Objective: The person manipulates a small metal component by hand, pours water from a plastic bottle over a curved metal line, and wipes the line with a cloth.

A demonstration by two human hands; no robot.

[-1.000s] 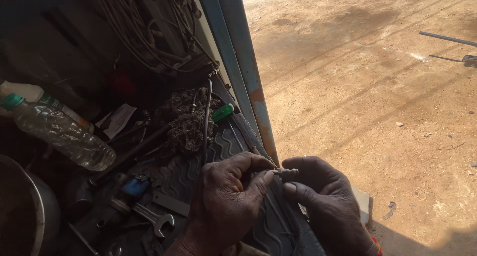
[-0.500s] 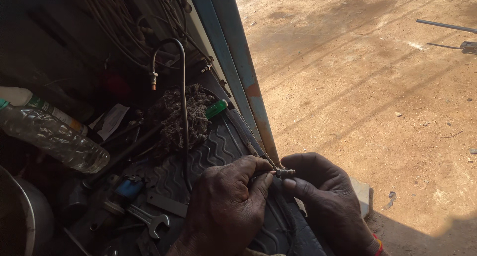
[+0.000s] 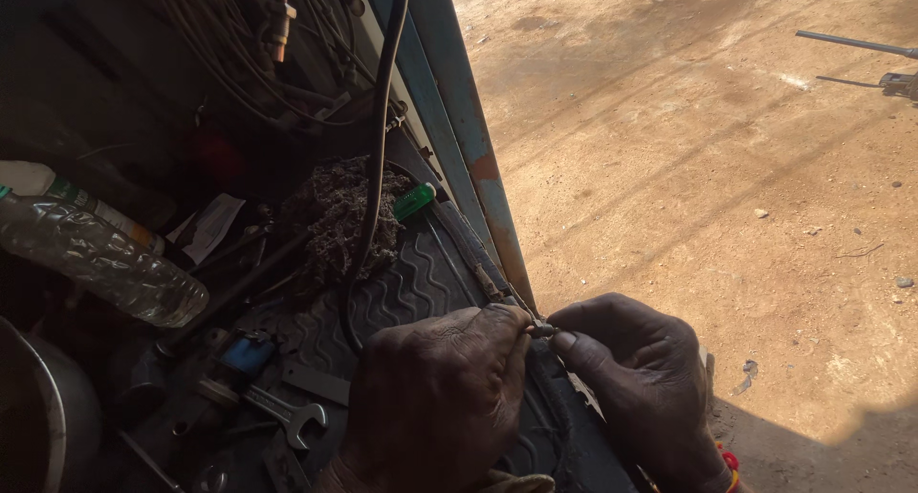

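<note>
Both my hands together, left hand [image 3: 435, 397] and right hand [image 3: 636, 383] pinching small fitting [image 3: 543, 329] on tube [image 3: 378, 158] end, steadying it over mat [image 3: 421, 283]; spanner [image 3: 287, 415] near.

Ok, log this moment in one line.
left hand: pinching small metal fitting | right hand: pinching same fitting | black tube: loops overhead | spanner: on mat

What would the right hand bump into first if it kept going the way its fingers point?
Probably the left hand: the right hand points leftward at it, with only a small metal fitting pinched between their fingertips. Depth is hard to judge.
</note>
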